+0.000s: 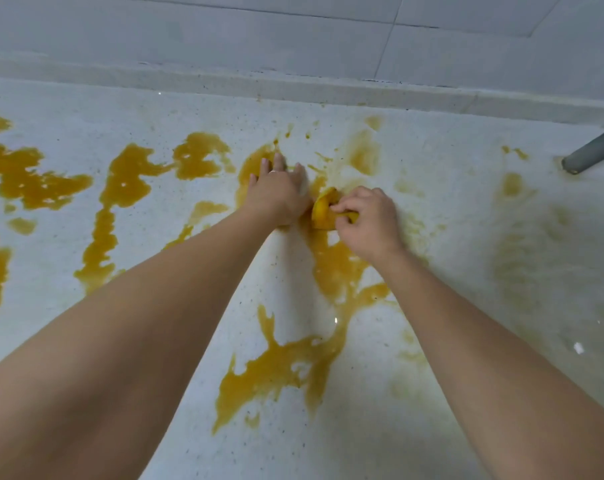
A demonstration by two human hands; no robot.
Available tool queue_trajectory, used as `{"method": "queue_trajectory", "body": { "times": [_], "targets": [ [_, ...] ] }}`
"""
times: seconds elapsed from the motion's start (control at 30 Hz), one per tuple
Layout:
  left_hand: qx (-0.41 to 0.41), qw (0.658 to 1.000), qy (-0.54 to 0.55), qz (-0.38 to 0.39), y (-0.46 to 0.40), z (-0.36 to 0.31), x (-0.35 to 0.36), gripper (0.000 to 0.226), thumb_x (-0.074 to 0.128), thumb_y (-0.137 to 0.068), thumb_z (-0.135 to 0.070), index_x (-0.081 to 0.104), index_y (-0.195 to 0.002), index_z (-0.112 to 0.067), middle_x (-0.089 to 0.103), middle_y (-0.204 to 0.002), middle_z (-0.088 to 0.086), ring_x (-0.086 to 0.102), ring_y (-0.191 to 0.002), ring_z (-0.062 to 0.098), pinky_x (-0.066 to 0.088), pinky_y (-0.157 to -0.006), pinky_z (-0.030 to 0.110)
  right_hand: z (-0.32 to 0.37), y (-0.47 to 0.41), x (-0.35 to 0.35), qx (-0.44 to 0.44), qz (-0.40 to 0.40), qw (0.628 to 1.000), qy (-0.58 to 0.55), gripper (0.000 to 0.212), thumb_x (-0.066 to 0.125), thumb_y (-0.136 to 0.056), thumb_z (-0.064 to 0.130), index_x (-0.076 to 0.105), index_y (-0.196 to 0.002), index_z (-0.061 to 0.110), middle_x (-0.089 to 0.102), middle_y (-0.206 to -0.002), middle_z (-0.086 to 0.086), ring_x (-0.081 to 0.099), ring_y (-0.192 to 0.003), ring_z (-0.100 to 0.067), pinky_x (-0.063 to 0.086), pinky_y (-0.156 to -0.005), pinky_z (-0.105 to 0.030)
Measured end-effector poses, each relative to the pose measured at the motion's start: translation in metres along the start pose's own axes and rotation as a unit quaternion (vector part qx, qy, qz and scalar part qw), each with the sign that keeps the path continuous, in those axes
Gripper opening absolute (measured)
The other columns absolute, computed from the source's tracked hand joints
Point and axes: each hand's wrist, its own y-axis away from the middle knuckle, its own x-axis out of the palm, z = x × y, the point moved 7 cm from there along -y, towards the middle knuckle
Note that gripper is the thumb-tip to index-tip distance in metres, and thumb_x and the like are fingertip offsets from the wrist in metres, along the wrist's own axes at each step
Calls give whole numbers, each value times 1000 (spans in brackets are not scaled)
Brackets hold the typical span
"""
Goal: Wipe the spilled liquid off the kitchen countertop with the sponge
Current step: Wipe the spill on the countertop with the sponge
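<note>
Head view:
- White speckled stone countertop [432, 393] fills most of the frame; grey tiled wall [293, 36] runs across the top, with a low raised ledge [224, 83] where the two meet.
- Orange-yellow spilled liquid [283, 368] lies in thick puddles at left, centre and lower centre of the frame. Right side of the frame shows only thin pale smears [511, 271].
- Right hand [366, 220], just right of centre, fingers curled round a crumpled yellow sponge [323, 211], gripping it. Sponge is soaked the same orange-yellow and sits on the counter at the top end of the central puddle.
- Left hand [278, 192], just left of the sponge, palm down, fingers straight and spread, pressing flat on the counter. Not holding anything. Fingertips sit in a puddle patch. Pale ring visible on one finger.
- The two hands are nearly touching, sponge between them.
- Both forearms bare, reaching in from the bottom corners.
- Grey cylindrical pipe end [591, 152] at the right edge, upper part of the frame, resting on the counter.
</note>
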Motion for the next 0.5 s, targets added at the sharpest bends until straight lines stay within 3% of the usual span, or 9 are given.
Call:
{"method": "queue_trajectory", "body": {
  "times": [0.07, 0.2, 0.37, 0.5],
  "targets": [
    [5, 1000, -10, 8, 7, 2, 6, 67, 40, -95, -49, 12, -151, -26, -10, -159, 10, -9, -146, 33, 1, -117, 47, -4, 9, -4, 1, 9, 1000, 17, 25, 58, -79, 9, 74, -96, 18, 66, -102, -6, 53, -96, -29, 42, -91, -43],
    [16, 999, -22, 18, 14, 3, 10, 73, 45, -93, -53, 10, -151, -27, -14, -158, 9, -12, -145, 32, -1, -117, 47, -38, 13, -27, 155, -56, 981, 99, 33, 52, -86, 17, 64, -114, 28, 54, -115, -7, 47, -109, -27, 38, -98, -41],
    [23, 1000, -10, 13, 17, 3, 7, 71, 45, -94, -48, 10, -152, -29, -14, -158, 9, -12, -145, 31, -2, -117, 46, -8, 31, -2, 60, 6, 997, 49, 33, 54, -86, 15, 62, -118, 18, 54, -106, -7, 50, -100, -23, 38, -84, -27],
    [20, 1000, -10, 18, 16, 3, 8, 74, 46, -92, -53, 9, -152, -29, -14, -158, 9, -13, -145, 31, -2, -117, 47, -56, 40, -44, 216, -82, 970, 80, 28, 51, -86, 11, 61, -112, 11, 54, -111, -14, 50, -107, -29, 39, -84, -31]
  ]
}}
